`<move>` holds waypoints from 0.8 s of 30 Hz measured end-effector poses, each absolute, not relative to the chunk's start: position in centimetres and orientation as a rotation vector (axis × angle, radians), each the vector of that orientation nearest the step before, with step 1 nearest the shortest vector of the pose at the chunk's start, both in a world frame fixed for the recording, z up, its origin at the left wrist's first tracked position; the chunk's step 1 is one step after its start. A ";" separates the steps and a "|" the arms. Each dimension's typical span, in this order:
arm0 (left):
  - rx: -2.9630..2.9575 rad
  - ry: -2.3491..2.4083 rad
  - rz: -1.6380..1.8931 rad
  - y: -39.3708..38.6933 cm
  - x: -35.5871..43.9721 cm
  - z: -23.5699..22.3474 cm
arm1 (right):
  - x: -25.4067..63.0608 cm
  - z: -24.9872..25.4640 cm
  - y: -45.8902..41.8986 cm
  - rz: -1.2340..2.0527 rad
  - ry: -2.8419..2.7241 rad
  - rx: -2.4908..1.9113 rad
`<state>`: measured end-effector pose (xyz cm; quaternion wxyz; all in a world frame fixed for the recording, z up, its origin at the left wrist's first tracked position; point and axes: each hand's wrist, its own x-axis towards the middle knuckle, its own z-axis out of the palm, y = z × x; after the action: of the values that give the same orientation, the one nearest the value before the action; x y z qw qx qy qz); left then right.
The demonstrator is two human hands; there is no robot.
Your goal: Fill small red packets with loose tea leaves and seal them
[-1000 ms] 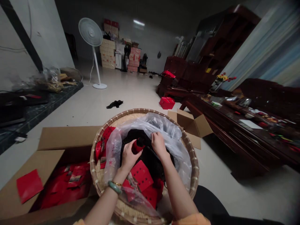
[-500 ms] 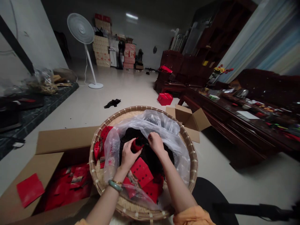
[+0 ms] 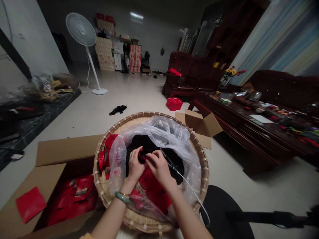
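Observation:
A round woven basket (image 3: 203, 166) sits in front of me with a clear plastic bag (image 3: 171, 136) lying open in it. Inside the bag is a heap of black pieces (image 3: 149, 146) and flat red paper packets (image 3: 154, 189). My left hand (image 3: 134, 166), with a green bangle on the wrist, is closed on a small red piece (image 3: 142, 156) above the black heap. My right hand (image 3: 159, 167) meets it, fingers pinched on the same red piece. A thin white cord (image 3: 191, 191) runs from beside my right hand over the basket rim.
An open cardboard box (image 3: 59, 151) of red packets lies at the left. A smaller open box (image 3: 203, 124) stands beyond the basket. A long dark wooden table (image 3: 249, 132) with clutter is at the right. A standing fan (image 3: 83, 36), a red box (image 3: 173, 103) and a black scrap (image 3: 117, 109) are on the floor.
My right hand has come down from the far side of the black heap to join my left hand on the red piece. The white cord is now in view.

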<state>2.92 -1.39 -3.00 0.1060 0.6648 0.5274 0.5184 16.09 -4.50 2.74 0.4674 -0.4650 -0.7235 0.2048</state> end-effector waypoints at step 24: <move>1.735 1.389 1.070 -1.7 1.7 -0.5 | 17.2 2.1 -2.7 0.829 -1.446 -1.177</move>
<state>1.68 -1.69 -0.48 0.3314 0.6636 0.5312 0.4093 17.21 -2.69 2.14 0.5231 -0.4916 -0.6040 0.3463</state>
